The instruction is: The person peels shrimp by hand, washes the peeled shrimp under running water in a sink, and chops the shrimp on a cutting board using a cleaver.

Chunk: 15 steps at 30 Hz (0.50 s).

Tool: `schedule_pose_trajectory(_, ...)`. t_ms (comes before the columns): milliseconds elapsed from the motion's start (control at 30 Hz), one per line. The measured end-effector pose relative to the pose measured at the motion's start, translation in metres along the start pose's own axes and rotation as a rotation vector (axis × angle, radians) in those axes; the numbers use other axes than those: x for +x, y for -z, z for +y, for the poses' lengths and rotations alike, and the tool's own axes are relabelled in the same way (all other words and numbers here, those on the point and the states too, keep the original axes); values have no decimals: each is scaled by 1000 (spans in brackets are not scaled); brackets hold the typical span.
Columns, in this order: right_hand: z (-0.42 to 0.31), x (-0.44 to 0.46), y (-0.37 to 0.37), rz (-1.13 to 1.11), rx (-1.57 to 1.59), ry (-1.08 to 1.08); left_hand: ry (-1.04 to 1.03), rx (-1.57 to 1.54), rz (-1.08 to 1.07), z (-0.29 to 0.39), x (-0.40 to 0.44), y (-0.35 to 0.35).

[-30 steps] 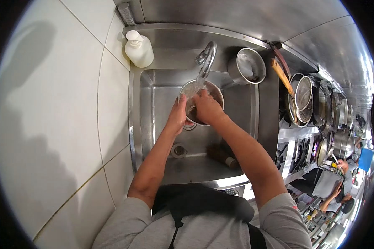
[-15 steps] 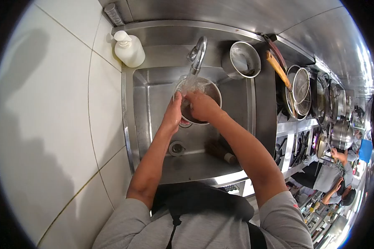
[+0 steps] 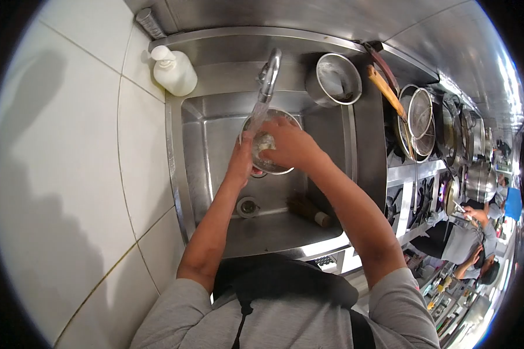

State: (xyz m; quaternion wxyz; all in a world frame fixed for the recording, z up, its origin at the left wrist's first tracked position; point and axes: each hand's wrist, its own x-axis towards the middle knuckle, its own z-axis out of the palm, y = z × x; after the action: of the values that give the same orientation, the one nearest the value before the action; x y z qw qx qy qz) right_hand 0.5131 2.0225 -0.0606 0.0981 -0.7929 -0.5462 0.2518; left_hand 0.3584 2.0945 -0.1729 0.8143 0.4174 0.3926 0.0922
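Water runs from the curved faucet (image 3: 269, 78) into a round metal bowl (image 3: 282, 170) over the sink (image 3: 215, 235). My left hand (image 3: 240, 158) grips the bowl's left rim, thumb on top and fingers partly hidden below. My right hand (image 3: 288, 142) reaches inside the bowl with its fingers spread; I cannot make out anything held in it. Wet, pale, shiny contents or bubbles show between the hands.
A white pump bottle (image 3: 175, 71) stands at the back left, and a metal pot (image 3: 334, 80) at the back right. A wooden-handled brush (image 3: 310, 211) lies in the sink. Strainers (image 3: 419, 119) hang at right; a person (image 3: 474, 241) works beyond.
My right hand has opened and moved over the right side of the bowl, with its fingers more spread. My left hand stays on the rim. The whole view has shifted slightly.
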Motion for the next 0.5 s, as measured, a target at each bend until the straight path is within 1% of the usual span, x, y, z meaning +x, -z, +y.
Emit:
schedule_pose_trajectory(33, 10, 3, -15, 57, -44, 39, -18, -33, 15, 1, -1, -7)
schedule_pose_trajectory(100, 19, 12, -39, 94, -51, 27, -42, -73, -18, 2, 0, -11)
schedule_pose_trajectory(133, 22, 16, -50, 108, -53, 24, -46, -79, -65, 2, 1, -10)
schedule_pose_trajectory(167, 18, 19, -52, 116, 1, -29, -51, -86, -109, 3, 1, -9)
schedule_pose_trajectory(267, 19, 23, -40, -34, 113, -167, -46, -69, -22, 5, -2, -15)
schedule_pose_trajectory(367, 5, 22, -6, -110, 113, -246, -25, -8, 35, 14, -5, -15)
schedule_pose_trajectory(467, -3, -1, 15, -59, -66, -52, -50, 46, 12, 16, -6, -9)
schedule_pose_trajectory(500, -2, -3, 12, -71, -100, -17, -17, 44, -3, 16, -4, -5)
